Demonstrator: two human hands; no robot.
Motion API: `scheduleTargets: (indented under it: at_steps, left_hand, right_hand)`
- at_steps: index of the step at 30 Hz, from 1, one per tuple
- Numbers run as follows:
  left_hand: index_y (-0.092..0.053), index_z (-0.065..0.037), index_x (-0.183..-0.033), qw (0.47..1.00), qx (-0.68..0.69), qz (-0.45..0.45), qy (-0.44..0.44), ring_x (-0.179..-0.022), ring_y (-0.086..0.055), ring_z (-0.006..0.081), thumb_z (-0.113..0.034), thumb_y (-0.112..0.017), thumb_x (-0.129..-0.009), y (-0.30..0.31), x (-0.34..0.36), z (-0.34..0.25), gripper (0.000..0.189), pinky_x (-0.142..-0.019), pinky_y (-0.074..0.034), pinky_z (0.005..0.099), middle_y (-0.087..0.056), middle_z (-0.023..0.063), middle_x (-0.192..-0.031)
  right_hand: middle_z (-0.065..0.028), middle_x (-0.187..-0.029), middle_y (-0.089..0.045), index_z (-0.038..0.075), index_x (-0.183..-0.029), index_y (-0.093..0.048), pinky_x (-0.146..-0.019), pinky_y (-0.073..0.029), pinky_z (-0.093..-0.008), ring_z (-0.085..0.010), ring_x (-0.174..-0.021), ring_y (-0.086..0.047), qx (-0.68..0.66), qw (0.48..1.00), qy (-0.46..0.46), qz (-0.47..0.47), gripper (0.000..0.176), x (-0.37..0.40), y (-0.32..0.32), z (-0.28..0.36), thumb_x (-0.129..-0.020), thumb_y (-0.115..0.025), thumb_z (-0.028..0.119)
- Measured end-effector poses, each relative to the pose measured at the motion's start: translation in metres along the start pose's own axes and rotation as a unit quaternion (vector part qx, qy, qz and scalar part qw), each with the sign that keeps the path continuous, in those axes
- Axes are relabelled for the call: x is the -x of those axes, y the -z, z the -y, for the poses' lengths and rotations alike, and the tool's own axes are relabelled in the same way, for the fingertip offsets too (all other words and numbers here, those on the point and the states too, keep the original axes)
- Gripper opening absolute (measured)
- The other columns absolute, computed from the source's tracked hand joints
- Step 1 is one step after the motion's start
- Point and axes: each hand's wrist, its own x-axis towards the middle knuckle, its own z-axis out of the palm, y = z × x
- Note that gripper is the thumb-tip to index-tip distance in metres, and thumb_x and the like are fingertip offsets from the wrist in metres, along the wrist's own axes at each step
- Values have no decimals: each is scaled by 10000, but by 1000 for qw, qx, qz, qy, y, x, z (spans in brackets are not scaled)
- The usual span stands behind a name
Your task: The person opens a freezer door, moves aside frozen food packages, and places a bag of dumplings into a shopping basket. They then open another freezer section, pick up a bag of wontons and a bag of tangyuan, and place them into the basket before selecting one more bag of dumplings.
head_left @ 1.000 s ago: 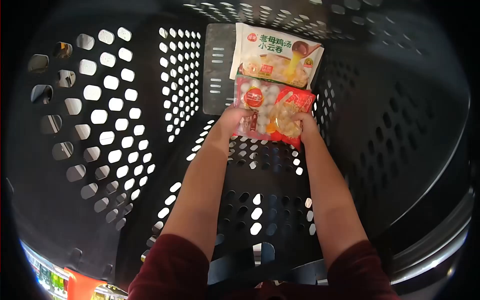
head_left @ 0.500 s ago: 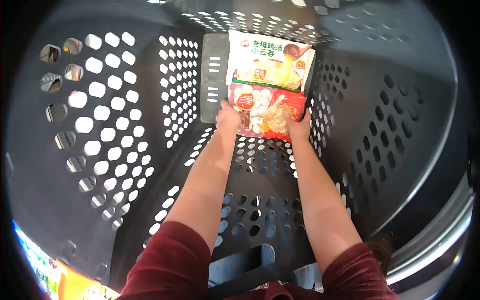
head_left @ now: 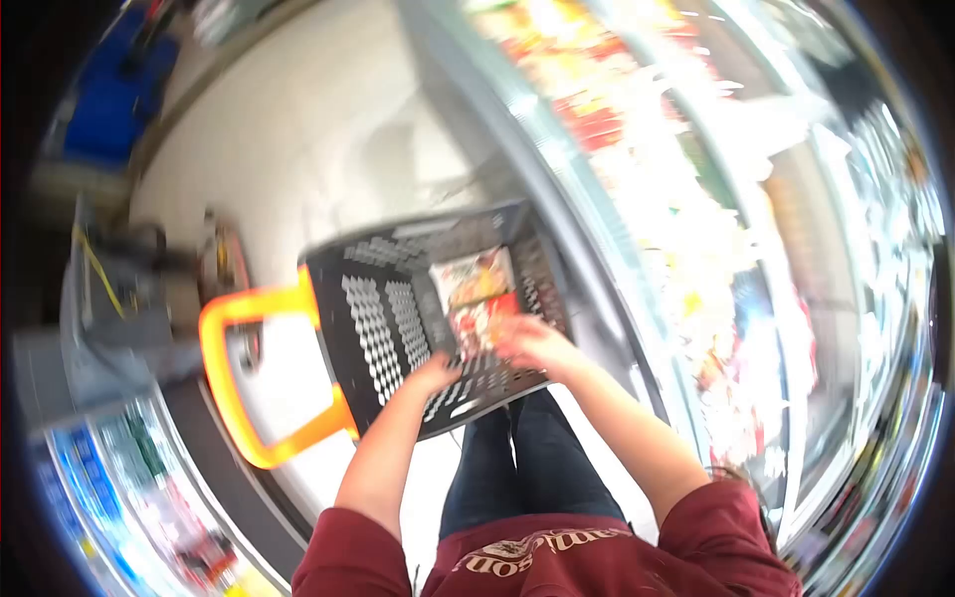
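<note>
A dark shopping basket (head_left: 343, 363) with perforated walls stands in front of my legs. In its far part lie a white printed food bag (head_left: 463, 271) and, nearer to me, a red bag (head_left: 482, 316) of round white frozen pieces. My right hand (head_left: 537, 344) hovers over the basket close to the red bag, its fingers stretched out and apart, holding nothing. Near the basket's near left part is my left hand (head_left: 434, 375), slightly blurred, with its fingers loosely extended and nothing in them. Both bags are clear of my left hand.
An orange handle (head_left: 267, 376) sticks out from the basket's left side. Along the right runs an open freezer case (head_left: 647, 179) full of bright packages, smeared by motion. Stocked shelves (head_left: 149, 468) are at lower left. A pale floor (head_left: 298, 139) stretches ahead.
Both hands have let go of the red bag and drawn back from it. My head has risen away from the basket, so the whole basket, floor and freezer case now show.
</note>
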Motion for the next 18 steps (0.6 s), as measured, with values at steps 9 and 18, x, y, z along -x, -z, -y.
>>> scheduleTargets:
  at_steps: [9, 18]
  left_hand:
    - [-538, -82, -1047, 946, -294, -103, -91, -929, -538, 319, -391, -535, -747, -55, 204, -14, 430, -784, -427, 421, -580, 150, -979]
    - [-569, -65, -993, 922, -272, -263, 83, -917, -544, 325, -324, -554, -729, -94, 260, -12, 370, -777, -440, 409, -585, 165, -960]
  right_hand:
    - [-36, -961, -558, 35, -1039, -530, -821, -398, -253, -115, -944, -513, 168, 894, 300, -287, 216, 348, 81, 73, -828, -501, 68]
    - [-156, -1207, -438, 104, -1159, -465, -916, -347, -396, -295, -1119, -417, 419, 506, 117, -745, 467, 426, 375, 33, -732, -579, 253]
